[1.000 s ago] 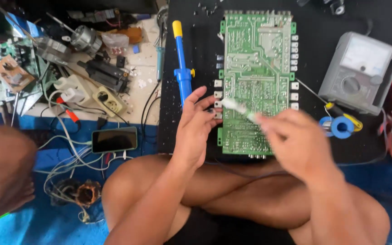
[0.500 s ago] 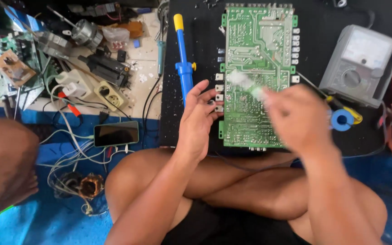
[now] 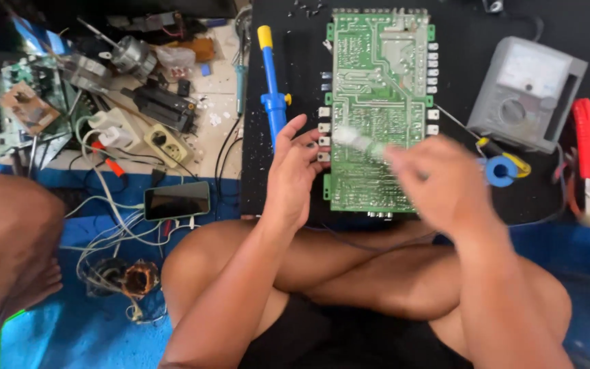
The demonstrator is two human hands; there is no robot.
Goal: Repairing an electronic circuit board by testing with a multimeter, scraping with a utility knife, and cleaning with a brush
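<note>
I count one green board (image 3: 377,109) on the black mat (image 3: 288,178), one blue pump (image 3: 272,96) just left of it, one grey meter (image 3: 527,92) to its right. My left hand (image 3: 291,171) rests at the board's left edge, fingers loosely curled. My right hand (image 3: 438,181), blurred, pinches a pale brush (image 3: 360,142) over the board's middle.

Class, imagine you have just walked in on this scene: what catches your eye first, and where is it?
The long green circuit board on the black mat, top centre, stands out first. The left hand steadies its left edge while the blurred right hand holds a pale tool over it. A grey analogue meter sits at the right.
</note>
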